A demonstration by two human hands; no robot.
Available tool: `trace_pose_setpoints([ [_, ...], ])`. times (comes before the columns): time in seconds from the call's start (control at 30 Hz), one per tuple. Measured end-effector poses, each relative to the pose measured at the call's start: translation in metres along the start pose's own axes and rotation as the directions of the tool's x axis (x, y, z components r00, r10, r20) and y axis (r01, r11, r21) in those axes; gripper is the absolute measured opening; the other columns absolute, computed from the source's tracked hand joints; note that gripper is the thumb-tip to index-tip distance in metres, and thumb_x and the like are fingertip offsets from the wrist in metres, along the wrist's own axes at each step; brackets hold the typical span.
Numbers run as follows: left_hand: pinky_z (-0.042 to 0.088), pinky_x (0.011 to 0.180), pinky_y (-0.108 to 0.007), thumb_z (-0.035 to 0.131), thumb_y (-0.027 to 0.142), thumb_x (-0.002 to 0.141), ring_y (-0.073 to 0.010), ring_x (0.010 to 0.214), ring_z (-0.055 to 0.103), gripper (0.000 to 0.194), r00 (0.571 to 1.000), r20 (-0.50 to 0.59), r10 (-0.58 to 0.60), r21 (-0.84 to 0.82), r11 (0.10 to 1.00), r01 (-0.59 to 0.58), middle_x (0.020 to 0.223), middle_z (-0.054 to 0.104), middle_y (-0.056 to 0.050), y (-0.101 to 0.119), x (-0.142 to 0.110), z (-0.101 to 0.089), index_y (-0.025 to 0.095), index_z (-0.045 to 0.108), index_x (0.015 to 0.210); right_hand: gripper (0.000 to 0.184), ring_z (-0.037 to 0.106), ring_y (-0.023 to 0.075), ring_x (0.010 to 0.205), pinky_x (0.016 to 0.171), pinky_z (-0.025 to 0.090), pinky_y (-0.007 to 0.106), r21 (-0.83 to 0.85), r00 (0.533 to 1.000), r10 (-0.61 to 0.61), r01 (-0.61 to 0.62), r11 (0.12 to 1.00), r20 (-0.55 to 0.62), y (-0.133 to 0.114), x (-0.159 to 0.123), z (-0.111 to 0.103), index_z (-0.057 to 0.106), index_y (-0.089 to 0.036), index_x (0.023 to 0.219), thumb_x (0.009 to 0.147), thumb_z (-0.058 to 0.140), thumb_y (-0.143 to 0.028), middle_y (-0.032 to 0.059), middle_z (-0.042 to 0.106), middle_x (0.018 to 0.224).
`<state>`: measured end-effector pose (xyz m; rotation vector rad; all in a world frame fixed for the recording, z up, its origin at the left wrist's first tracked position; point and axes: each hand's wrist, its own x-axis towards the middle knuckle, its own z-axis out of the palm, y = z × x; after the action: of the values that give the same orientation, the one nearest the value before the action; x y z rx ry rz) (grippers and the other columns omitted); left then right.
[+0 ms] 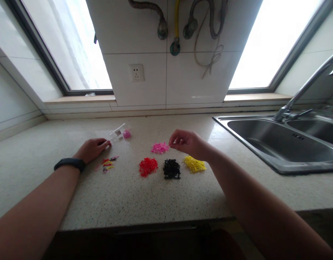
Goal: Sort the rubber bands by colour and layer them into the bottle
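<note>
Thumb and fingers of my right hand (184,141) are pinched together at the right edge of a pile of pink rubber bands (160,147); a small pink band seems to be between the fingertips. My left hand (93,148) rests on the counter with fingers stretched to the right, their tips close to a clear plastic box (116,134) with a round pink part (126,134). Just below that hand lies a small mixed heap of bands (108,164). Nearer me are separate piles of red bands (148,167), black bands (171,169) and yellow bands (195,164), the last beneath my right wrist.
Everything lies on a pale speckled countertop (114,202). A steel sink (263,144) with a faucet (304,88) is set into it at the right. Behind stands a tiled wall with a power socket (137,72), pipes and hoses, between two windows.
</note>
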<state>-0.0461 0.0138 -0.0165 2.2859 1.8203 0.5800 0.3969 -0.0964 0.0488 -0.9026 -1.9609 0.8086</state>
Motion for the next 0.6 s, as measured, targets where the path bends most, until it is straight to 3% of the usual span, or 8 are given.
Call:
trace_pose_setpoints([
  [0.17,0.04,0.062,-0.027,0.046,0.057,0.088,-0.0194,0.067,0.061,0.051,1.0,-0.007,0.001,-0.009,1.0,-0.001,0.073,0.071,-0.003,-0.001,0.0,0.001,0.019,0.076,0.1,0.002,0.052,0.0103,0.068,0.063,0.041,0.025,-0.178,0.999,0.019,-0.009,0.984,0.051,0.012,0.002,0.005,0.065,-0.018,0.087,0.087,0.064,-0.02,-0.0008,0.063,0.077],
  [0.3,0.04,0.062,-0.027,0.045,0.057,0.088,-0.0191,0.065,0.06,0.051,1.0,-0.002,0.003,-0.011,1.0,-0.003,0.07,0.07,-0.003,0.001,0.0,0.0,0.018,0.076,0.1,0.011,0.058,0.0134,0.079,0.075,0.044,0.028,-0.335,0.998,-0.032,0.049,0.941,0.054,0.018,0.004,0.005,0.069,-0.019,0.092,0.09,0.059,-0.016,0.0027,0.069,0.089],
  [0.6,0.041,0.067,-0.028,0.044,0.057,0.088,-0.0209,0.072,0.063,0.052,1.0,0.005,-0.004,0.017,1.0,0.004,0.081,0.074,-0.006,0.006,-0.001,-0.003,0.018,0.076,0.1,0.018,0.064,0.0183,0.091,0.086,0.048,0.032,-0.476,0.997,-0.037,0.068,0.877,0.074,0.019,0.006,0.006,0.074,-0.017,0.103,0.093,0.059,-0.016,0.0086,0.073,0.1],
])
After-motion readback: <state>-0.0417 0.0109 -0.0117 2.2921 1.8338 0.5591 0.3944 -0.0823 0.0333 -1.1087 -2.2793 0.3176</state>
